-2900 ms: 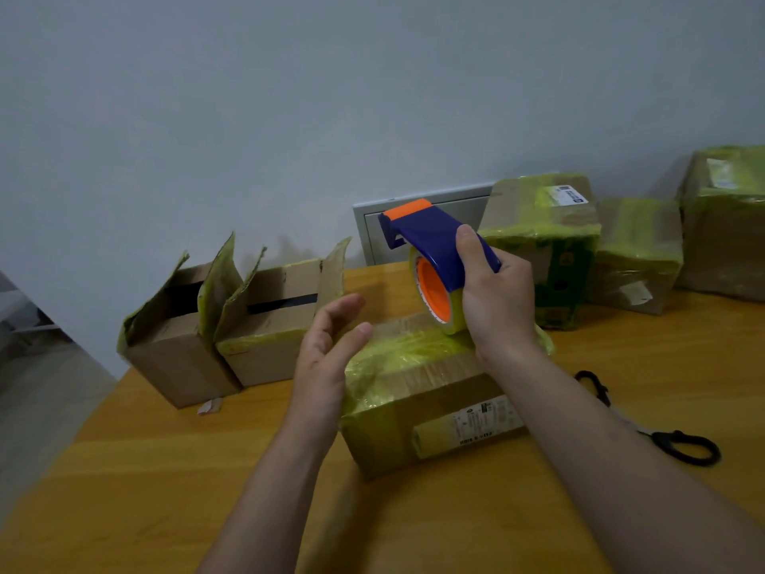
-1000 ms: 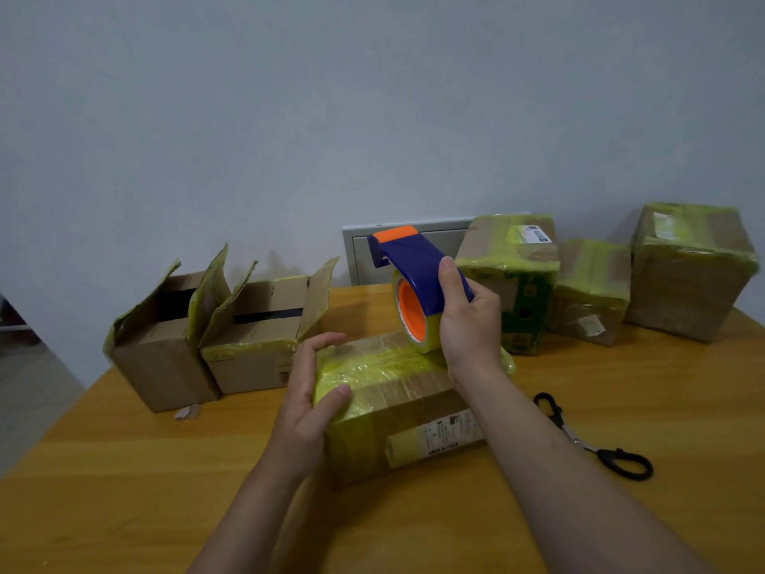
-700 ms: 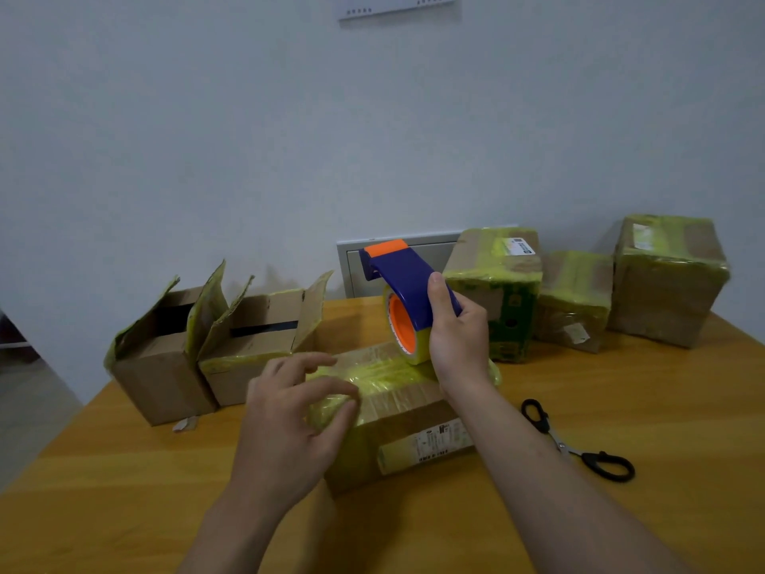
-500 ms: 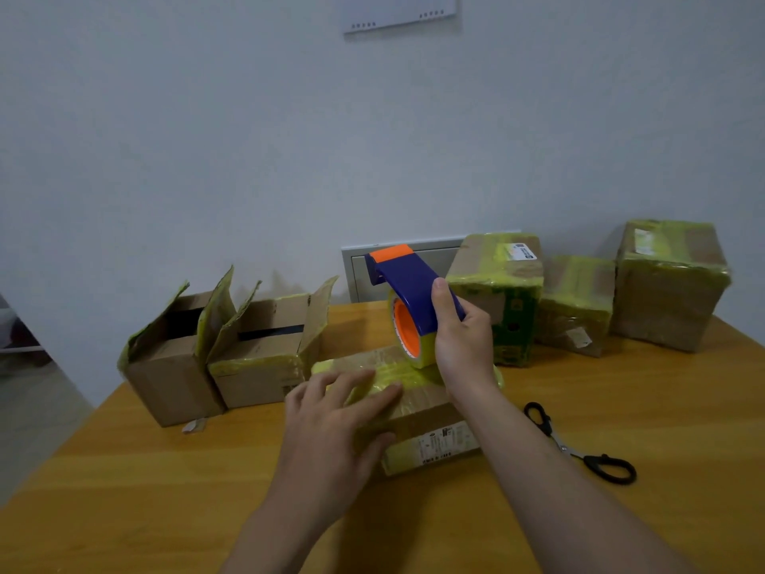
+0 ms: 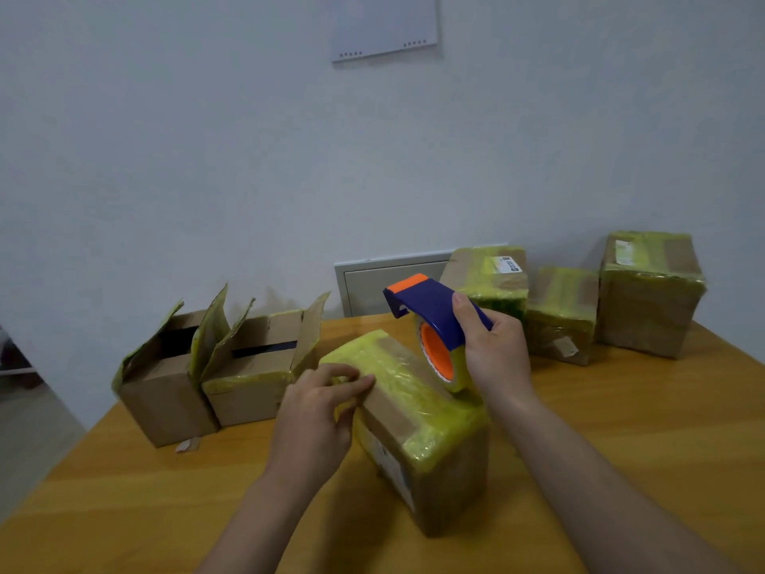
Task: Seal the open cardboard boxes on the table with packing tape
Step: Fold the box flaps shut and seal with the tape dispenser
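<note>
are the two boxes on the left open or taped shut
Open. The leftmost box and the box beside it both have flaps standing up, with dark insides showing.

Grey wall hatch [image 5: 389,283]; white sheet [image 5: 385,24]

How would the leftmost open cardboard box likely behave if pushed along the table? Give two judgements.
The leftmost open box would probably slide, not roll: flat sides on a smooth table. Its crumpled upright flaps look floppy and would likely bend if pushed there.

Yellow-taped box [image 5: 414,408] skewed mid-table; blue tape dispenser [image 5: 434,308] apparently touching its top
</note>
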`<state>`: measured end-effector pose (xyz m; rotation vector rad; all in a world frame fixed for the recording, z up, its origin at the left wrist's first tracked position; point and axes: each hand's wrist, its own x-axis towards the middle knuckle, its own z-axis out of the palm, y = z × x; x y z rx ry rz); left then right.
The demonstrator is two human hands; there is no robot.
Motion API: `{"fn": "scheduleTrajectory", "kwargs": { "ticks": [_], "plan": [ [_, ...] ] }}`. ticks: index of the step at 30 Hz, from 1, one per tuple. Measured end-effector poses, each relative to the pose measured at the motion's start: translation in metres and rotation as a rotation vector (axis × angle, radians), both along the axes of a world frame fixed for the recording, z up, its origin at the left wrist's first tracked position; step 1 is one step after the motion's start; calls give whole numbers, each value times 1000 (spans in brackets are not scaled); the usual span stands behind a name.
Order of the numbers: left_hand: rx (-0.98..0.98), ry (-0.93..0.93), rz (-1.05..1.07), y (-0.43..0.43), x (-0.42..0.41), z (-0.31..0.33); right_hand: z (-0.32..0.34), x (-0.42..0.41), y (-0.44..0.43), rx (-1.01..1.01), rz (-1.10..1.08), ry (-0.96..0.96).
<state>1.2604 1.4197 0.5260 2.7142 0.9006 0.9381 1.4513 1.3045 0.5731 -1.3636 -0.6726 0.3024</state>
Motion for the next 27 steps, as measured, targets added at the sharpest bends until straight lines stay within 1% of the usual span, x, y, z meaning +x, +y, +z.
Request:
{"fn": "scheduleTrajectory", "kwargs": {
  "ticks": [3,6,9,12,15,18,20,23,24,25,27],
  "plan": [
    [-199,-32,-31,-9,7,7,-5,2,-3,-1,-6,39],
    [-385,18,-33,-16,14,19,-7,3,-3,-9,1,115],
    [-460,141,-29,-15,23,20,-10,0,-1,-5,19,130],
    [-566,132,-82,-7,26,20,-10,-5,0,-7,56,110],
    [-667,109,-137,6,20,25,-7,-6,0,-33,96,150],
    [-703,83,-165,12,14,27,-3,-4,-3,-38,160,149],
    [-667,79,-153,12,11,29,-1,-3,-7,-31,200,141],
    [-585,140,-156,8,5,35,3,1,-15,-31,220,106],
    [-605,122,-160,9,3,39,5,3,-18,-28,224,97],
    [-644,61,-159,9,2,44,7,5,-21,-23,232,86],
    [-757,-166,-120,11,2,55,10,8,-26,-13,261,40]
  ]
}}
